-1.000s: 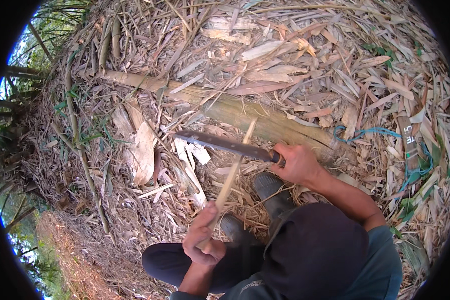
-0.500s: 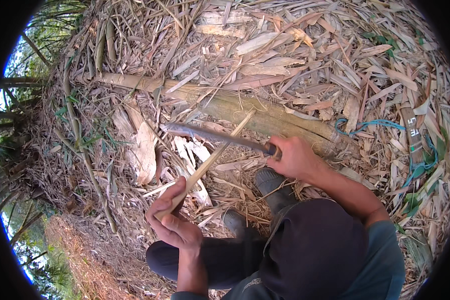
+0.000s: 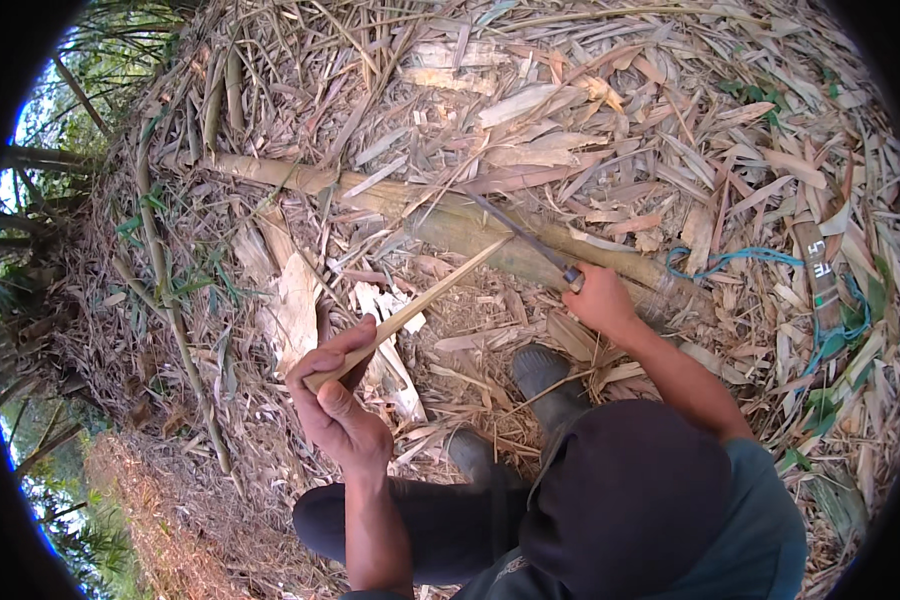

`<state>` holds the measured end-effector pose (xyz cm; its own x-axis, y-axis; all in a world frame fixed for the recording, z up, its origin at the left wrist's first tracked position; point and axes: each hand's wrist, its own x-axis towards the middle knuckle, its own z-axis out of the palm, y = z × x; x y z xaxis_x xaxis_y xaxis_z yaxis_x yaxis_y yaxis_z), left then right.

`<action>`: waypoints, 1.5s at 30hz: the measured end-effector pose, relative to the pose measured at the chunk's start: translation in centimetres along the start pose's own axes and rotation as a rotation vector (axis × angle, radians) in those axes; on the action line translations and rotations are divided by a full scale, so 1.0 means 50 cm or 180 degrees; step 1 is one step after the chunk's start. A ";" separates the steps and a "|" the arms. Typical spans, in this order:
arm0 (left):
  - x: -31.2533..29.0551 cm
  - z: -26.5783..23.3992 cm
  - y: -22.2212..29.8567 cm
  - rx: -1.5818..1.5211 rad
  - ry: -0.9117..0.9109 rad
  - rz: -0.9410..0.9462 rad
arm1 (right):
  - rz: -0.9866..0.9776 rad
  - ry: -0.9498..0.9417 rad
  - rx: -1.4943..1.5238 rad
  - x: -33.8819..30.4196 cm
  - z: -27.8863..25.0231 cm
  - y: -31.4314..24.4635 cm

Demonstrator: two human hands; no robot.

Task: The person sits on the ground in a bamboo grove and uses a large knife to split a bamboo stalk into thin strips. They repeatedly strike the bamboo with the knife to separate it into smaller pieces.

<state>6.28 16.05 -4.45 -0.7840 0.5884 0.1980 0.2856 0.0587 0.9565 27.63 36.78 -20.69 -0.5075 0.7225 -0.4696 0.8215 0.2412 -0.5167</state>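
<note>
My left hand [image 3: 338,392] is closed around the lower end of a pale split bamboo stick [image 3: 425,300]. The stick slants up to the right, and its far tip meets a thick bamboo log [image 3: 460,222] lying across the ground. In my right hand [image 3: 602,300] is the dark handle of a long machete [image 3: 525,238]. Its blade points up and left over the log, beyond the tip of the stick and apart from it. Motion blurs the blade a little.
Dry leaves and bamboo sheaths cover the ground, with pale split pieces [image 3: 295,305] left of the log. At right lies a wooden sheath [image 3: 820,275] with blue cord [image 3: 740,256]. My rubber boots [image 3: 550,385] are near the log. Thin bamboo stems [image 3: 160,260] stand at left.
My right hand has moved slightly up and right, swinging the machete's blade from across the stick to above the log. My left hand has shifted slightly left with the stick.
</note>
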 end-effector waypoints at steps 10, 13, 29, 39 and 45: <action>0.017 0.020 0.004 0.0384 0.0559 0.0136 | 0.0109 -0.0086 -0.0008 -0.011 -0.003 0.001; 0.019 0.031 0.007 0.0647 0.0731 0.0260 | -0.0271 -0.0218 0.0266 -0.041 -0.033 -0.056; -0.019 0.023 -0.009 0.0502 0.0620 0.0575 | -0.1299 -0.0779 0.0460 -0.085 -0.118 -0.132; -0.027 -0.013 -0.029 0.0636 0.0218 0.0750 | -0.0696 -0.0418 0.0097 0.016 -0.072 -0.026; -0.008 -0.008 -0.017 0.0448 0.0459 0.0386 | -0.0719 -0.0411 -0.0119 -0.052 -0.073 -0.066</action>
<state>6.14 15.43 -5.26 -0.8070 0.4773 0.3478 0.4487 0.1125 0.8866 27.17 36.49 -15.16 -0.7062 0.5595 -0.4339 0.6913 0.4125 -0.5933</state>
